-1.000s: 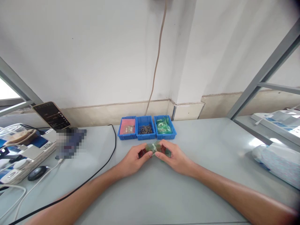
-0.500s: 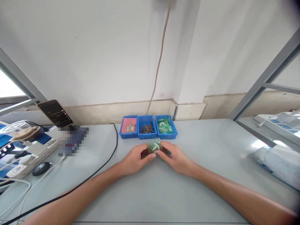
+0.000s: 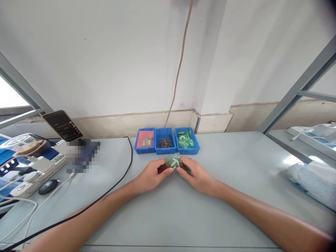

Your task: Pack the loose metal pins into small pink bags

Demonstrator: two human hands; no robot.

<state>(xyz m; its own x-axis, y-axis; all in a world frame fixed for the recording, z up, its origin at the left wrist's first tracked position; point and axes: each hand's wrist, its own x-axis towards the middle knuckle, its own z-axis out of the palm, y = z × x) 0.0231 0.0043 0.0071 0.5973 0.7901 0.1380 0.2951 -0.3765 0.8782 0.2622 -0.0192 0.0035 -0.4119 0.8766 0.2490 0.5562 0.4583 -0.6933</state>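
Green translucent plastic bag (image 3: 169, 160) of small white pieces (image 3: 174, 161) is being held nearer the back edge of the grey bench (image 3: 170, 213) than its front edge, left hand (image 3: 153, 174) and right hand (image 3: 198, 174) both pinching its sides. Its pieces are showing more openly than a second ago, suggesting continued handling, not release.

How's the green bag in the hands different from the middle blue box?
The green bag is see-through and crinkly; the middle blue box is solid blue with straight walls. The left hand and right hand hold the green bag, while the middle blue box sits on the table. White pieces show in the green bag; dark, screw-like pieces lie in the middle blue box. Both have small pieces inside.
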